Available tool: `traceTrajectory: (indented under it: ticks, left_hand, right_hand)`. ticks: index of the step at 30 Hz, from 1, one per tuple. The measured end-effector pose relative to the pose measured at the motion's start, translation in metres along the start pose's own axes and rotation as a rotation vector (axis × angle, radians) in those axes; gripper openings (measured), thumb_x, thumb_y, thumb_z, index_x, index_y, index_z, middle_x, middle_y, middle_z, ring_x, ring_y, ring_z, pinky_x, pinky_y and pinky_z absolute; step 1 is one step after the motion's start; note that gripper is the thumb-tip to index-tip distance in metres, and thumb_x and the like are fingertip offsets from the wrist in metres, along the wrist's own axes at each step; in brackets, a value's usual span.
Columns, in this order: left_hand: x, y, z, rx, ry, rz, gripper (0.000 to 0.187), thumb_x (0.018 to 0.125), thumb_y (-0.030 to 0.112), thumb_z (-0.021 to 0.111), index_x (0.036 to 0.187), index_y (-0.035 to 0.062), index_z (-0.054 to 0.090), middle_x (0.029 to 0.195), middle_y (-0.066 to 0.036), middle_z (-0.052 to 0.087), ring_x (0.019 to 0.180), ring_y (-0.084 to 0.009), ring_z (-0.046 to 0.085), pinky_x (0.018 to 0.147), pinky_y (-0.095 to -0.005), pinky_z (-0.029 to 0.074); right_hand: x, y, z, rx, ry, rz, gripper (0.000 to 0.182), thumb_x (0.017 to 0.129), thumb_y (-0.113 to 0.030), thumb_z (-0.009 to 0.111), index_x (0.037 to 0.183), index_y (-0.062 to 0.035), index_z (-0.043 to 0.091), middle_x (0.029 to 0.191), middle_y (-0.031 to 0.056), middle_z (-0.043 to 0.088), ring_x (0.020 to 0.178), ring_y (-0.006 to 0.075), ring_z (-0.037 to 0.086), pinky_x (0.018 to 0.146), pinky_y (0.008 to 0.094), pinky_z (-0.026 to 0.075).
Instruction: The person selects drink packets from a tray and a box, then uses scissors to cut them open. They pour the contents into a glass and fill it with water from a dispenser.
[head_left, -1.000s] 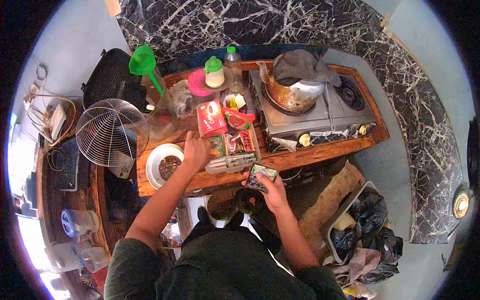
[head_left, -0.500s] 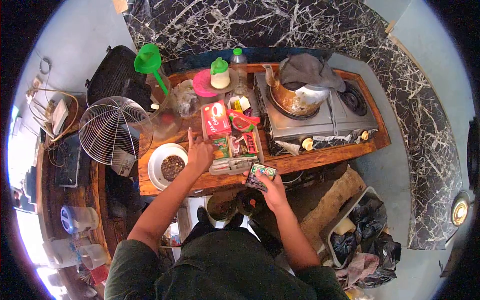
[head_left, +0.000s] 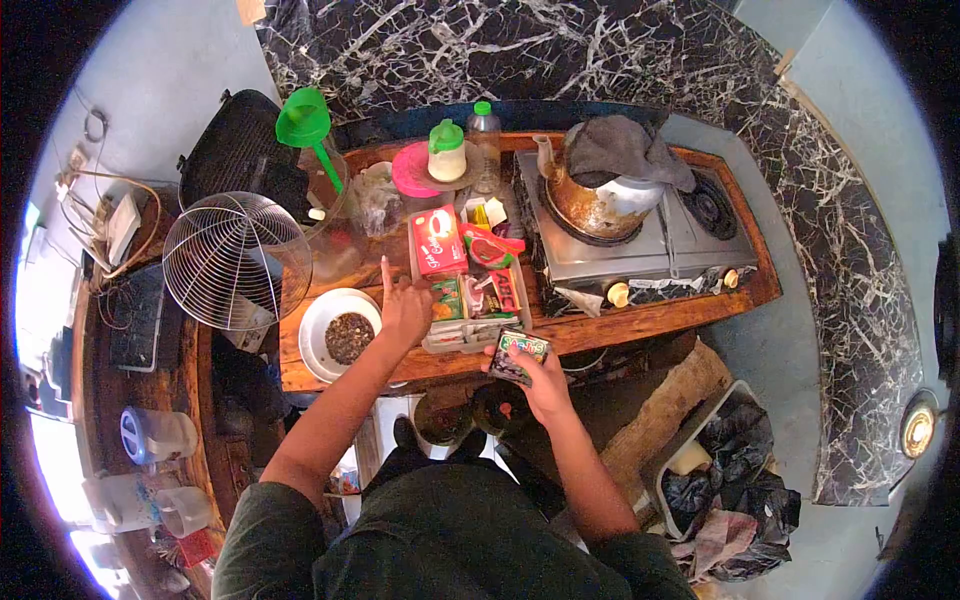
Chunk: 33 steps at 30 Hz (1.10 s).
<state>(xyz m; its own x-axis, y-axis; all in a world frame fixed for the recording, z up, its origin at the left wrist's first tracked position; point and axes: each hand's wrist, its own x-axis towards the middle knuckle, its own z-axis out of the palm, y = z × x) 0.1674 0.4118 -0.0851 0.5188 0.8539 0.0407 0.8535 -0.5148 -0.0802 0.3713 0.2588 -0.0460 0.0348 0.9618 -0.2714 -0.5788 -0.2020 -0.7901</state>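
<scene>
My right hand (head_left: pixel 545 385) holds a small green and dark packet (head_left: pixel 520 355) at the front edge of the wooden counter (head_left: pixel 640 315). My left hand (head_left: pixel 405 310) rests at the left side of a grey tray (head_left: pixel 465 338) packed with several small packets, its index finger stretched up and the other fingers curled. A red box (head_left: pixel 438 242) stands at the tray's back left. Left of the hand sits a white bowl (head_left: pixel 318 325) with dark bits in it.
A gas stove (head_left: pixel 640 235) with a kettle (head_left: pixel 590 200) under a grey cloth fills the counter's right. At the back stand a pink lid, a small jar, a plastic bottle (head_left: pixel 486 140) and a green funnel (head_left: pixel 305 125). A wire fan guard (head_left: pixel 235 260) lies left; a bin of black bags (head_left: pixel 740 470) stands lower right.
My left hand went from lying flat beside the tray to raising its index finger. The right hand with the packet stayed near the counter edge. The view shifted slightly.
</scene>
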Motion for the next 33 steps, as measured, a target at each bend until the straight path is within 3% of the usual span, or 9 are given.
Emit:
traceTrajectory:
  ticks: [7, 13, 16, 18, 25, 28, 30, 31, 33]
  left_hand:
    - [-0.001, 0.0, -0.009, -0.065, -0.041, -0.024, 0.035, 0.074, 0.031, 0.073, 0.109, 0.031, 0.071, 0.112, 0.002, 0.066, 0.11, -0.0214, 0.061, 0.113, -0.0667, 0.0]
    - [0.001, -0.001, -0.009, -0.001, -0.107, 0.005, 0.045, 0.069, 0.036, 0.078, 0.112, 0.0307, 0.07, 0.112, 0.001, 0.066, 0.109, -0.0217, 0.061, 0.113, -0.0671, 0.001]
    - [0.003, 0.001, -0.014, 0.079, -0.154, 0.01, 0.043, 0.071, 0.036, 0.076, 0.114, 0.0295, 0.069, 0.114, 0.002, 0.066, 0.11, -0.0219, 0.061, 0.113, -0.0668, 0.0]
    - [0.0, 0.003, -0.018, 0.111, -0.109, 0.048, 0.032, 0.083, 0.028, 0.063, 0.114, 0.0243, 0.069, 0.115, -0.003, 0.063, 0.109, -0.0248, 0.059, 0.113, -0.0667, -0.001]
    - [-0.015, 0.003, -0.028, -0.123, 0.013, 0.058, 0.037, 0.08, 0.022, 0.066, 0.118, 0.0225, 0.066, 0.12, -0.004, 0.062, 0.109, -0.0273, 0.06, 0.112, -0.0686, 0.002]
    - [-0.032, 0.018, -0.063, -0.337, 0.245, 0.017, 0.031, 0.079, 0.02, 0.068, 0.11, 0.0196, 0.07, 0.113, -0.005, 0.065, 0.105, -0.0254, 0.062, 0.112, -0.0644, 0.008]
    - [-0.042, 0.029, -0.083, -0.557, 0.345, 0.086, 0.023, 0.081, 0.022, 0.071, 0.101, 0.011, 0.07, 0.099, -0.007, 0.069, 0.093, -0.0243, 0.067, 0.105, -0.0532, 0.033]
    - [-0.047, 0.035, -0.086, -0.557, 0.342, 0.083, 0.023, 0.081, 0.022, 0.071, 0.101, 0.011, 0.07, 0.099, -0.007, 0.069, 0.093, -0.0243, 0.067, 0.105, -0.0532, 0.033]
    - [-0.057, 0.048, -0.091, -1.188, 0.004, -0.056, 0.025, 0.083, 0.024, 0.074, 0.094, 0.0032, 0.066, 0.086, -0.011, 0.07, 0.081, -0.0211, 0.069, 0.081, -0.0383, 0.05]
  right_hand:
    - [-0.002, -0.001, 0.001, -0.01, 0.011, 0.002, 0.029, 0.094, -0.015, 0.057, 0.116, 0.0032, 0.054, 0.102, 0.0161, 0.068, 0.088, 0.0276, 0.069, 0.082, 0.0379, 0.055]
    - [-0.001, 0.002, -0.001, -0.007, -0.005, 0.001, 0.025, 0.094, -0.013, 0.057, 0.114, 0.0011, 0.053, 0.1, 0.0157, 0.069, 0.083, 0.0238, 0.069, 0.076, 0.0354, 0.056]
    - [-0.002, 0.002, -0.001, 0.001, -0.01, 0.001, 0.026, 0.093, -0.014, 0.058, 0.114, 0.0014, 0.054, 0.1, 0.0159, 0.069, 0.082, 0.0234, 0.069, 0.076, 0.0347, 0.056]
    - [-0.003, 0.0, 0.0, -0.02, -0.004, 0.011, 0.026, 0.094, -0.014, 0.057, 0.114, 0.0018, 0.054, 0.101, 0.0161, 0.069, 0.085, 0.0256, 0.069, 0.079, 0.036, 0.055]
    - [-0.001, -0.004, 0.0, -0.04, -0.031, 0.017, 0.026, 0.095, -0.014, 0.056, 0.116, 0.002, 0.055, 0.102, 0.0167, 0.068, 0.088, 0.0283, 0.069, 0.083, 0.0379, 0.055]
    - [0.003, -0.001, 0.001, -0.018, -0.03, 0.044, 0.027, 0.095, -0.017, 0.056, 0.116, 0.001, 0.055, 0.104, 0.013, 0.068, 0.091, 0.0239, 0.068, 0.083, 0.0349, 0.053]
    - [0.007, 0.004, 0.005, -0.089, 0.015, 0.011, 0.03, 0.096, -0.022, 0.057, 0.117, -0.0001, 0.058, 0.105, 0.0095, 0.067, 0.094, 0.0194, 0.064, 0.086, 0.0322, 0.049]
    - [0.009, 0.007, 0.008, -0.162, 0.059, -0.023, 0.034, 0.096, -0.027, 0.058, 0.117, -0.0012, 0.06, 0.107, 0.006, 0.066, 0.097, 0.015, 0.061, 0.09, 0.0294, 0.045]
    - [0.013, 0.008, 0.014, -0.183, 0.043, -0.032, 0.036, 0.096, -0.029, 0.058, 0.119, -0.0014, 0.059, 0.11, 0.0051, 0.064, 0.1, 0.0143, 0.058, 0.092, 0.0298, 0.043]
